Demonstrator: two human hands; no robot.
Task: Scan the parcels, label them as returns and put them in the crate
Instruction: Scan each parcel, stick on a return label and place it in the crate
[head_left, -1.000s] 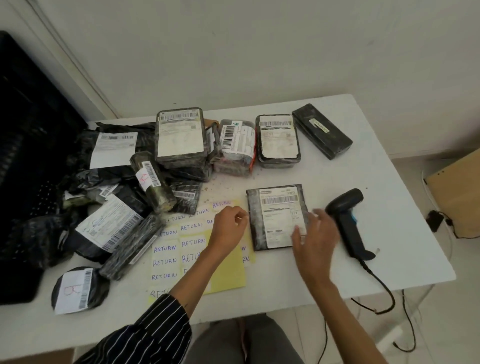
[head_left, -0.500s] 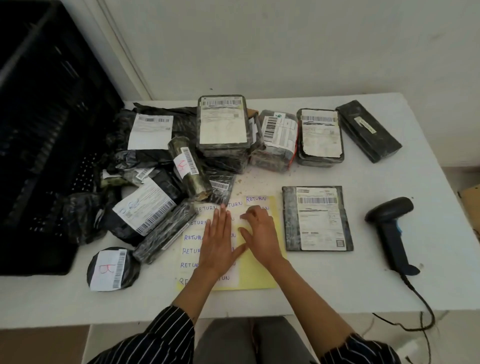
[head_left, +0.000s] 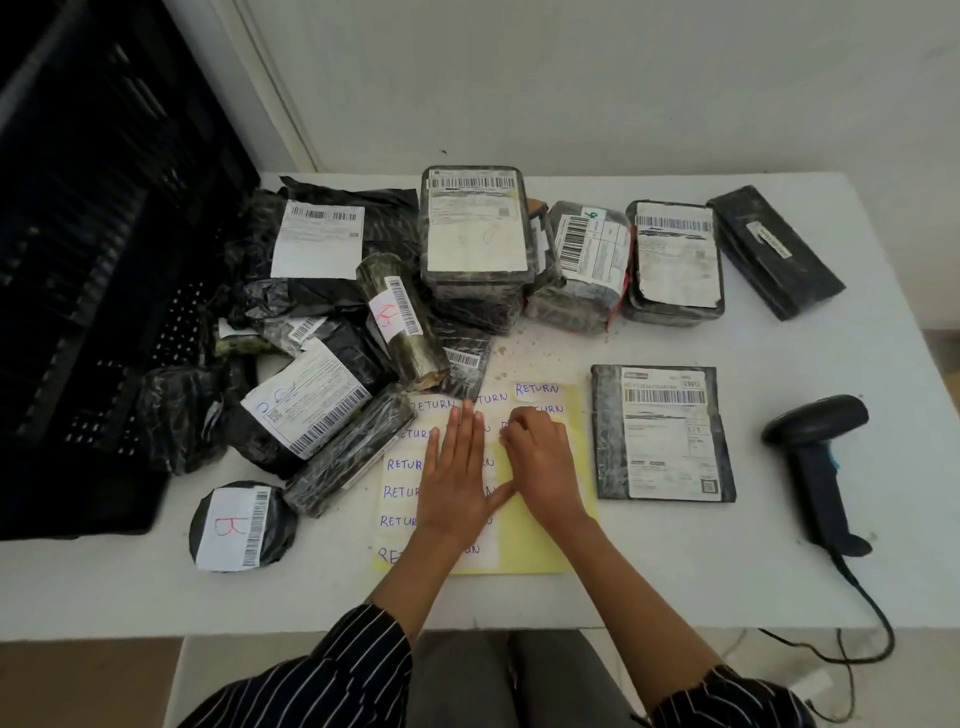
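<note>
The left hand (head_left: 457, 483) is laid flat, fingers straight and together, on the yellow sheet of RETURN labels (head_left: 540, 551) at the near middle of the white table (head_left: 675, 582). The right hand (head_left: 543, 467) is set beside it on the same sheet. Its fingers are bent and their tips are brought down on a label in the upper rows; whether that label is actually pinched cannot be told. A flat parcel (head_left: 662, 431) is lying label-up just right of the sheet, touched by neither hand. The barcode scanner (head_left: 815, 467) is lying on the table further right, with its cable run off the near edge. A black crate (head_left: 78, 291) is placed at the table's left end, with a heap of wrapped parcels (head_left: 311, 405) against it. A row of parcels (head_left: 675, 260) is ranged along the far edge.
</note>
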